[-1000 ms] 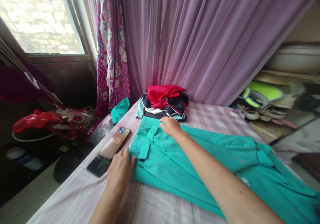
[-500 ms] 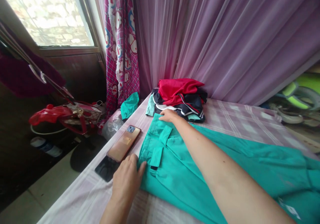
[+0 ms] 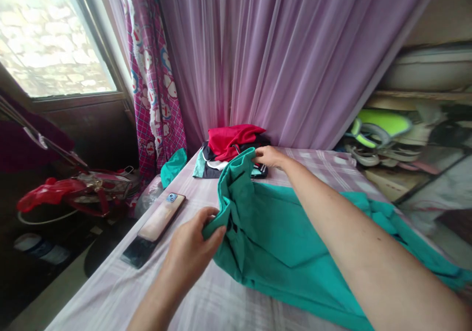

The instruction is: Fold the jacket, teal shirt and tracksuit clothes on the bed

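Green trousers (image 3: 287, 237) stretch across the checked bed sheet (image 3: 206, 296), their waistband end lifted and bent up. My left hand (image 3: 199, 237) pinches the near corner of the waistband between thumb and fingers. At the far corner, my right hand (image 3: 269, 157) grips the waistband, its fingertips partly behind the cloth. Just beyond that corner lies a pile of folded clothes, with a red garment (image 3: 232, 141) on top and dark and white ones under it. The lower legs of the trousers run off to the right, partly hidden by my right forearm.
Two phones lie left of my left hand: a gold one (image 3: 162, 218) overlapping a black one (image 3: 138, 253). A purple curtain (image 3: 236, 50) hangs behind the bed. Shoes (image 3: 368, 156) stand on a rack at the right. A red bag (image 3: 99, 188) sits beyond the left edge.
Both hands have raised the waistband end off the bed, so it now stands up and folds. The lower legs have bunched at the right. The view has turned to the right.
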Demonstrator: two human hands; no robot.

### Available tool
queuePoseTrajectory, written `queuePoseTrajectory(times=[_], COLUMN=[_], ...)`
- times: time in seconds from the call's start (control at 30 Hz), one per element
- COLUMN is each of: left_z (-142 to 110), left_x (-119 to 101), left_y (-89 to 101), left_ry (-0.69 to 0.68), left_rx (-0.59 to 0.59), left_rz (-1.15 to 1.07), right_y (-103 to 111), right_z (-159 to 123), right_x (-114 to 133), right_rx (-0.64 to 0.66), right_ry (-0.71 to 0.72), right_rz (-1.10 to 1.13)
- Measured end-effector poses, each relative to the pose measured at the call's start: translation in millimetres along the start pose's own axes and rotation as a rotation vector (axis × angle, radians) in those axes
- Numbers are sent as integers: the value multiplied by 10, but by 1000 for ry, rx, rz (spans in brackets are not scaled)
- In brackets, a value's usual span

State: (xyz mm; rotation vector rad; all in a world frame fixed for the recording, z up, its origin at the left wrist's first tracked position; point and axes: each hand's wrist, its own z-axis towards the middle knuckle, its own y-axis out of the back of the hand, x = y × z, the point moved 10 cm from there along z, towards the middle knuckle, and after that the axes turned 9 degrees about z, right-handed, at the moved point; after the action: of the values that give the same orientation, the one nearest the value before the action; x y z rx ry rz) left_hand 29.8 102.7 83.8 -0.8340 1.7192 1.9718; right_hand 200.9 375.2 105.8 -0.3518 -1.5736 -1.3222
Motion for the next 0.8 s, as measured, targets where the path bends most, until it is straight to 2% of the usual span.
queuePoseTrajectory(times=[0.1, 0.17, 0.23, 0.33, 0.43, 0.53, 0.63, 0.73, 0.8], left_z=[25, 10, -33, -107, -141, -182, -262, -303, -213], left_x=[-678, -1062, -1336, -1515, -1541, -1566, -1577, -1576, -1566], left_y=[-316, -665, -1099, -1727, -2117, -2290, -2364, -2345, -2228], left_ry=[-137, -229, -306, -373, -395, -430, -462, -503, -537], left_rx=[118, 198, 295, 428, 472, 469, 502, 590, 626], left_rz=[19, 59, 131, 249, 302, 319, 346, 261, 128], right_y=[502, 755, 915, 968, 851, 742, 658, 553, 537], right_z=[-342, -608, -883, -1287, -1582, -1641, -1560, -1503, -1527], right_x=[-371, -668, -972, -1447, -1751, -1810, -1776, -1779, -1787], right_rx=[-126, -194, -231, -245, -211, -174, -203, -230, -243], right_ry=[-87, -155, -230, -408, -551, -539, -485, -487, -507], right_rz=[75, 102, 143, 339, 450, 236, -55, -168, -226])
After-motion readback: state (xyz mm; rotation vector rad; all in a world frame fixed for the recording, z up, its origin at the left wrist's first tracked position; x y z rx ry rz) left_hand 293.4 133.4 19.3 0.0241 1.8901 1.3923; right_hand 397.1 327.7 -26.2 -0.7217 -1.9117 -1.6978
